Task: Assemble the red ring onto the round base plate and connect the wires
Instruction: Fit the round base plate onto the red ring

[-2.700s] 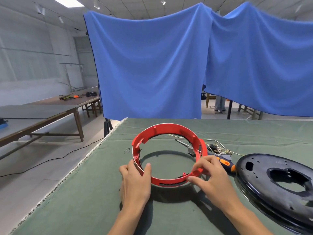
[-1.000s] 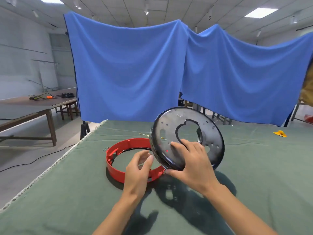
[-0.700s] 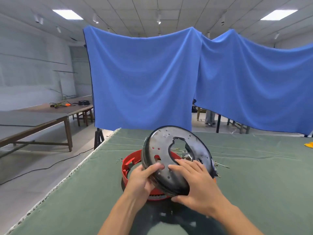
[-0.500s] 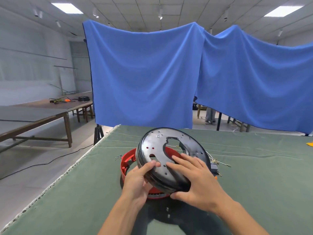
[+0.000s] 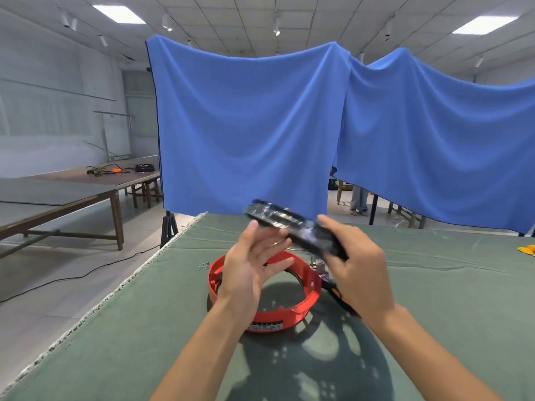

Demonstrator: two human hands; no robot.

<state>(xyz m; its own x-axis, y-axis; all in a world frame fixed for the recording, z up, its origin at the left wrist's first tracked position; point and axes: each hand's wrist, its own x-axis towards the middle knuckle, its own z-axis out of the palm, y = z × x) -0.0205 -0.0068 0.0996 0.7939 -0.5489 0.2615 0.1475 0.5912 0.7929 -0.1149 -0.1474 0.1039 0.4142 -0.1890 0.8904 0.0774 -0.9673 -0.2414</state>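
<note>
Now the right hand point(image 5: 357, 267) grips the black base plate point(image 5: 295, 228), held nearly edge-on above the red ring point(image 5: 265, 290). Beside it, the left hand point(image 5: 250, 267) is spread open, fingertips touching the plate's underside. That ring lies flat on the green counter point(image 5: 434, 299).

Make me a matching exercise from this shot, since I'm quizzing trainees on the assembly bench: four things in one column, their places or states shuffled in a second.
Things:
1. red ring
2. black base plate
3. left hand
4. small screws

Places or states:
A. held in the air, tilted, blurred by motion
B. lying flat on the green cloth
C. loose on the cloth, left of the ring
D. fingers spread open beside the plate's lower edge

Pairs: 1-B, 2-A, 3-D, 4-C
</note>
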